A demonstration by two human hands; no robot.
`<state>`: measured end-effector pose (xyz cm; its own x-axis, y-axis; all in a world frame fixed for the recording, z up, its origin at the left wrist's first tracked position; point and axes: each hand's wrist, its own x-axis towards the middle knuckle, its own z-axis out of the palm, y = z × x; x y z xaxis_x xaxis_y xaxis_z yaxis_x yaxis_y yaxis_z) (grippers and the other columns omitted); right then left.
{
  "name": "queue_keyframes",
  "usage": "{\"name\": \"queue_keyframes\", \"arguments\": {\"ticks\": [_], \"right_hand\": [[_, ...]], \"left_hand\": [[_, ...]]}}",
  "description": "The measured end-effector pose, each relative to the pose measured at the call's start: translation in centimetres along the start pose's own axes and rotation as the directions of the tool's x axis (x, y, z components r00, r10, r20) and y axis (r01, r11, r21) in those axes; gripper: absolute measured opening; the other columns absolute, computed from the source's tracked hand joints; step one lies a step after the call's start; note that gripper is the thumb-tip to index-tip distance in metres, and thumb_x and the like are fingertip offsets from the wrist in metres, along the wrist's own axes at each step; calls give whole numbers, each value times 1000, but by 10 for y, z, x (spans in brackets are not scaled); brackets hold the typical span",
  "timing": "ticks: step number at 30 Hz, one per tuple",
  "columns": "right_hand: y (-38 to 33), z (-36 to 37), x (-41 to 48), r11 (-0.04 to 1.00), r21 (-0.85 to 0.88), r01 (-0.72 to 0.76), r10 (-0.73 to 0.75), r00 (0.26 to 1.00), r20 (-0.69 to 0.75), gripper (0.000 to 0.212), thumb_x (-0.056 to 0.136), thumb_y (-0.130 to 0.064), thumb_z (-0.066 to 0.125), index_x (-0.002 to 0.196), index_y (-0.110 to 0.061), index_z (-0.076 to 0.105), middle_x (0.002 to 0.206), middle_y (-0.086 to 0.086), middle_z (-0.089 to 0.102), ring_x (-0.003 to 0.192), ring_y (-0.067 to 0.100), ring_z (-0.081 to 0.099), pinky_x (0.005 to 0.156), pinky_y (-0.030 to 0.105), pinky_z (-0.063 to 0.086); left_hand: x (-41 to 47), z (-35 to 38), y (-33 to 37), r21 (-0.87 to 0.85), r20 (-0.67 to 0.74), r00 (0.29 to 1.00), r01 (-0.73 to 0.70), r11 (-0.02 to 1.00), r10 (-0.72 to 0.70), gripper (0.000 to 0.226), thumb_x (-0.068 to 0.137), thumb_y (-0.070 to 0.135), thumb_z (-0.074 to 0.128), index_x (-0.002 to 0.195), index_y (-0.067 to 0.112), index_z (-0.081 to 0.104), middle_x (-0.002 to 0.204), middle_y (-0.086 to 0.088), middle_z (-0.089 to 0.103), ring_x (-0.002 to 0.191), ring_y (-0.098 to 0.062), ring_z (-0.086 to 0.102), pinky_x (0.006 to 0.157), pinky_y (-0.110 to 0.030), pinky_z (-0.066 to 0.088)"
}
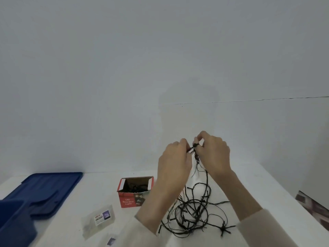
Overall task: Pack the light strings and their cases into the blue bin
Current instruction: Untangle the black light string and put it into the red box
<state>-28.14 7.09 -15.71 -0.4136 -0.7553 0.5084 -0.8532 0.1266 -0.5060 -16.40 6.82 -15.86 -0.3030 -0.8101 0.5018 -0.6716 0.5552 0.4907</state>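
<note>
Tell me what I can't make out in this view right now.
Head view:
blue bin: cut off by the left edge, inside unseen.
red box: contents too dark to judge.
clear pouch: label blurred, unreadable.
light string: pinched part hidden between left hand and right hand.
object at right edge: cut off, unidentifiable.

The box (132, 198) is red outside with white lettering and plain brown inside. Left of the box, the lid (53, 184) and bin (12, 220) are deep blue; right of it, the light string (194, 214) is black against the white table (99, 186). In front of the box, a clear bag (98, 220) carries a white label with a purple patch.
</note>
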Motion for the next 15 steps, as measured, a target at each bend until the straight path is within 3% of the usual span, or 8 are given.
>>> {"name": "queue_keyframes", "arguments": {"ticks": [1, 2, 3, 4, 5, 6, 11, 15], "right_hand": [[1, 1, 3, 983, 166, -74, 64, 996, 65, 20, 90, -31, 54, 86, -13, 63, 68, 7, 66, 64, 26, 62, 59, 29, 44], [0, -1, 5, 910, 372, -183, 119, 975, 187, 22, 87, -30, 61, 76, -11, 62, 60, 7, 62, 53, 23, 61, 54, 28, 46], [1, -3, 7, 800, 517, -304, 137, 932, 337, 25, 84, -28, 66, 68, -9, 59, 53, 5, 57, 42, 19, 56, 48, 25, 45], [2, -6, 8, 728, 565, -388, 93, 873, 479, 28, 82, -28, 69, 65, -10, 56, 48, 2, 50, 37, 16, 50, 42, 21, 39], [4, -10, 9, 713, 559, -424, 25, 812, 584, 29, 81, -30, 70, 65, -11, 54, 47, 0, 45, 36, 14, 45, 39, 20, 33], [5, -13, 8, 719, 546, -431, -33, 763, 645, 30, 80, -32, 70, 67, -11, 54, 48, -1, 43, 38, 13, 42, 39, 20, 29], [13, -27, 3, 531, 672, -516, -259, 656, 709, 9, 85, -13, 63, 86, -4, 63, 72, 10, 59, 57, 20, 61, 55, 27, 52], [12, -34, -4, 633, 631, -448, -241, 661, 710, 33, 74, -34, 68, 89, -4, 66, 75, 11, 64, 67, 23, 65, 70, 38, 58]], "left_hand": [[2, -2, 1, -218, 33, 993, 116, 969, -111, 14, 91, 8, 47, 97, 13, 59, 87, -2, 63, 74, -14, 57, 66, -27, 48], [8, -6, 0, -514, 138, 958, 285, 809, -250, 15, 90, 3, 49, 92, 11, 61, 80, -4, 65, 67, -12, 59, 64, -23, 51], [13, -11, -1, -748, 315, 890, 446, 491, -328, 16, 89, -2, 49, 88, 8, 62, 71, -5, 65, 61, -10, 61, 63, -22, 54], [16, -16, -4, -823, 473, 818, 543, 168, -329, 17, 89, -5, 48, 86, 6, 61, 62, -6, 64, 54, -10, 62, 63, -23, 56], [17, -19, -7, -810, 566, 764, 585, -40, -308, 17, 90, -6, 46, 85, 4, 60, 55, -5, 61, 48, -10, 61, 62, -24, 57], [17, -21, -10, -787, 609, 736, 608, -106, -296, 18, 90, -5, 46, 84, 4, 59, 51, -4, 59, 44, -9, 59, 59, -24, 57], [22, -31, -20, -811, 507, 771, 578, 89, -385, 18, 90, -1, 46, 84, 5, 61, 60, -4, 49, 43, -10, 55, 52, -23, 56], [23, -37, -23, -781, 522, 775, 602, 166, -357, 15, 89, 1, 47, 85, 5, 61, 60, -5, 50, 42, -10, 55, 52, -24, 56]]}}
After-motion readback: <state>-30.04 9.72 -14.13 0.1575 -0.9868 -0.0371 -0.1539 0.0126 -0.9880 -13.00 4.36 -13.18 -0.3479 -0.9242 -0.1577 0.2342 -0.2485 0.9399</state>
